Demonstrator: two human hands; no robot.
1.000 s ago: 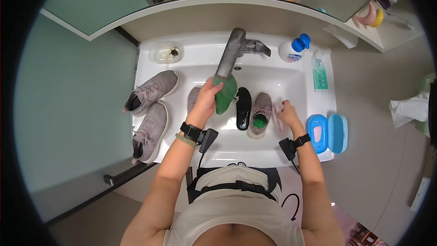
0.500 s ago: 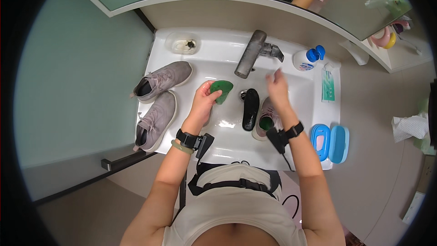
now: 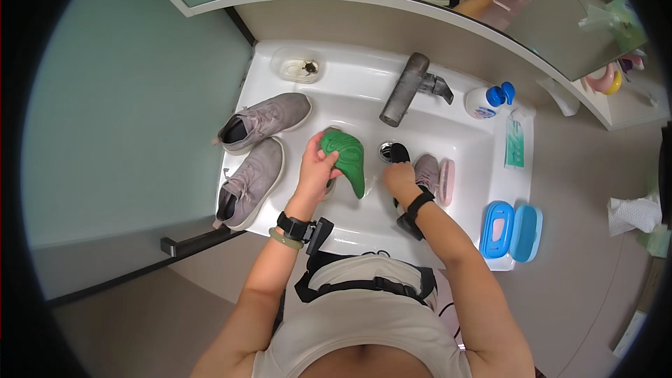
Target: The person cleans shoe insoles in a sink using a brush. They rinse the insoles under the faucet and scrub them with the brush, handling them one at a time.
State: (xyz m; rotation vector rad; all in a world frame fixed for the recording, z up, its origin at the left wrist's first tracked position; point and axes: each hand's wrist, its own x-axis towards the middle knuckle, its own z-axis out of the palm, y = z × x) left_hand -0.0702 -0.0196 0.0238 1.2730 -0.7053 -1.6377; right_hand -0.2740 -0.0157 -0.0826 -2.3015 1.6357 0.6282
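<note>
My left hand [image 3: 316, 165] is closed on a green leaf-shaped piece [image 3: 344, 157] with raised curved lines, held over the left part of the white sink [image 3: 350, 227]. Its pointed end hangs toward me. Behind that hand, something greyish shows only in part. My right hand [image 3: 401, 180] is curled closed around a black insole [image 3: 399, 154], whose rounded end sticks out past the fingers near the drain [image 3: 386, 152]. Just right of this hand sits a pinkish-grey shoe [image 3: 426, 170], partly covered by the wrist. A pink, pale-edged oblong item [image 3: 446, 182] lies beside the shoe.
Two grey-mauve sneakers [image 3: 255, 175] stand on the left rim. Behind are a clear container [image 3: 297, 66] and the dark faucet [image 3: 406, 91]. On the right rim stand a pump bottle [image 3: 485, 101], a green-and-white tube [image 3: 514, 141] and an open blue soap box [image 3: 498, 229].
The green piece has turned to show its ridged face. My right hand has come down from near the faucet onto the black insole. The view has shifted slightly.
</note>
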